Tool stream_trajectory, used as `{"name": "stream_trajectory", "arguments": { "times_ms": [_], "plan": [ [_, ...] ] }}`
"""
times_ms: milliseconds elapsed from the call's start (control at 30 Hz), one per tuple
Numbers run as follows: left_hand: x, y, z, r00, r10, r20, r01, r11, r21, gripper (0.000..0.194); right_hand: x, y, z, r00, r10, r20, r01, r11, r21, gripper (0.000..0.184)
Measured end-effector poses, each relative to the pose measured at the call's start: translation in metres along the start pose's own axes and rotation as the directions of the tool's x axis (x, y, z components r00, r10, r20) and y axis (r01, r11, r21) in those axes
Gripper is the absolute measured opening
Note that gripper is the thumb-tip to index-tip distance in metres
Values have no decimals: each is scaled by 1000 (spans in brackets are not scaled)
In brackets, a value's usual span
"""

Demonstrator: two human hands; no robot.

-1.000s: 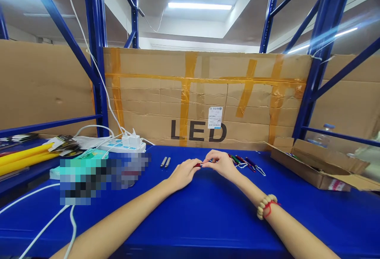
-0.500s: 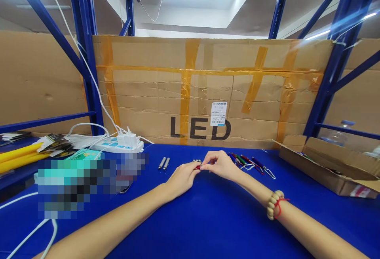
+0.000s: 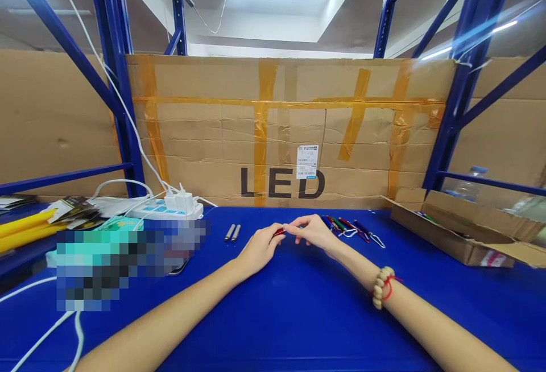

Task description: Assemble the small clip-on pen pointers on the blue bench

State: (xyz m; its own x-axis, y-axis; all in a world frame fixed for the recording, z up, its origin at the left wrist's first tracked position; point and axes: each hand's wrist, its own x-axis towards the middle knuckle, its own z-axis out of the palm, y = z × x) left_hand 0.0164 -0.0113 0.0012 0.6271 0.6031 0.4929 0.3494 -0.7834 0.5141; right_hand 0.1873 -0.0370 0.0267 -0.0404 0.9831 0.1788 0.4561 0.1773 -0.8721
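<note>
Over the middle of the blue table, my left hand (image 3: 259, 248) has its thumb and fingers closed on a small shiny red piece (image 3: 278, 231), mostly covered by the fingers. From the right, my right hand (image 3: 314, 231) pinches at the end of that piece, its fingertips close against my left fingers. What exactly the right fingertips grip is too small to make out. Just right of the hands lies a group of red, green and blue pen-like pieces (image 3: 357, 233) with silver clip loops. Two short silver tubes (image 3: 232, 232) lie side by side to the left.
An open cardboard box (image 3: 443, 241) with small items stands at the right. On the left are a white power strip (image 3: 149, 210) with cables, yellow tubes (image 3: 29, 230) and a blurred-out patch. A large cardboard sheet (image 3: 205, 133) stands behind the table between blue posts.
The view has shifted slightly to the right. Both hands remain together at the red piece, which my left fingers now hold at a different tilt. The silver objects no longer show behind them.
</note>
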Motion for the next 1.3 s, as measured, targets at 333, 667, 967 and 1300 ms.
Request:
{"name": "stream_trajectory", "arguments": {
  "times_ms": [333, 667, 967, 1300],
  "plan": [
    [1, -1, 3, 1000, 14, 1, -14, 1000, 23, 21, -2, 2, -7, 1000, -10, 17, 11, 998, -55, 50],
    [-5, -2, 6, 989, 147, -4, -142, 965, 218, 23, -8, 10, 0, 1000, 10, 13, -10, 999, -32, 52],
    [-6, 0, 6, 984, 175, -28, -159, 940, 301, 22, -13, 0, 7, 959, 277, -50, -279, 960, -16, 52],
    [-3, 0, 5, 997, 70, -19, -64, 976, 210, 21, -10, -1, 9, 963, 267, -41, -263, 961, 87, 53]
  ]
}}
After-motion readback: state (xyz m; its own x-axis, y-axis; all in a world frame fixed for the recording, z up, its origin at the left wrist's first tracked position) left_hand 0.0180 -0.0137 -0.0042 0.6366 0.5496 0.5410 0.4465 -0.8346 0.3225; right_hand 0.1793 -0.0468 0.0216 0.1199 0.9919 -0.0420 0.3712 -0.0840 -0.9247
